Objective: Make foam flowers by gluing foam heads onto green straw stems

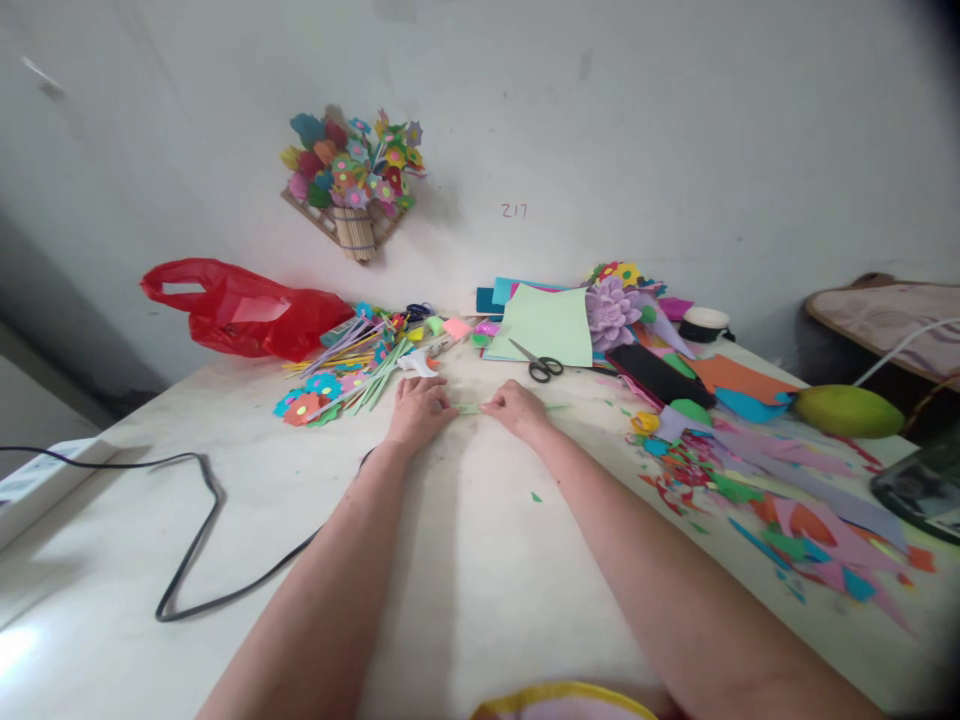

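A narrow light green foam or paper strip point(470, 408) lies low over the table between my two hands. My left hand point(420, 410) is closed, its thumb and fingertips on the strip's left end. My right hand point(514, 410) pinches the strip farther right, and a thin green tip sticks out beyond that hand. Just past my left hand is a white glue gun point(418, 363), partly hidden by the fingers. Black-handled scissors point(541, 366) lie beyond my right hand, blades partly over a pale green sheet point(551, 325).
To the left are foam flowers point(306, 405), green sticks point(384, 375) and a red plastic bag point(247, 310). A black cord point(202, 530) loops beside my left arm. Colourful scraps point(810, 540), a black phone point(660, 376) and a yellow-green mango-like fruit point(847, 411) lie right.
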Demonstrator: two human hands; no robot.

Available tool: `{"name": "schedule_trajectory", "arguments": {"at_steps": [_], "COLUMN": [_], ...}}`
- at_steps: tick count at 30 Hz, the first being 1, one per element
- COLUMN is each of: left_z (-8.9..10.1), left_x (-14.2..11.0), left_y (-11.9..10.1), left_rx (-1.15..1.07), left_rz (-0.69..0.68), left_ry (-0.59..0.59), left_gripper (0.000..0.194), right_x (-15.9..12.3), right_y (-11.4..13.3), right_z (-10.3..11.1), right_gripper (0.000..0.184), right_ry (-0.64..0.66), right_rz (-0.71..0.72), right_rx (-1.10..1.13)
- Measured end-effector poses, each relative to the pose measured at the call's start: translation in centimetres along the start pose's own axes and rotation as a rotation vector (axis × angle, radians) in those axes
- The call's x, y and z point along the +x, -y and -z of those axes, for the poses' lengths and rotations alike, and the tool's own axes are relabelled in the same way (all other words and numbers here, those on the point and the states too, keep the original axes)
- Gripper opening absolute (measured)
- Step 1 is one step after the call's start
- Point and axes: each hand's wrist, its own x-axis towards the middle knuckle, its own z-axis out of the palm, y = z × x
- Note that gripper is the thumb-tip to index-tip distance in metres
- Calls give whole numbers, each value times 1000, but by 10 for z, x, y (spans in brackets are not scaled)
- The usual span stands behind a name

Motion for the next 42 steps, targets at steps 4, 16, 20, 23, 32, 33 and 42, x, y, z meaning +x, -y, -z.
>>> {"name": "schedule_trajectory", "arguments": {"at_steps": [4,16,20,23,32,33,42], "left_z": [-2,-3,-4,-5,-6,-6,-1], "left_x": [1,2,2,2,2,2,1], "left_y": [3,0,0,0,-3,-3,-8], "left_rx": [-9,74,102,129,158,156,173], "left_rz": [-3,21,45,52,87,92,83], "left_ry": [-17,-27,-21,-15,-12,-13,-34], "left_gripper": [16,14,16,17,17,17,16], "right_x": [0,-1,-1,0,3,3,1], "right_y": [1,5,6,6,4,5,11], "right_z": [0,2,3,3,-2,-3,-1], "right_gripper": [25,25,25,25,27,28,34], "right_ry": [-1,0,6,10,-3,-4,18], "right_rz": [-7,-11,-30,-40,-48,-53,-85], "right_rx": [-15,-46,-50,-49,-52,-53,-85]}}
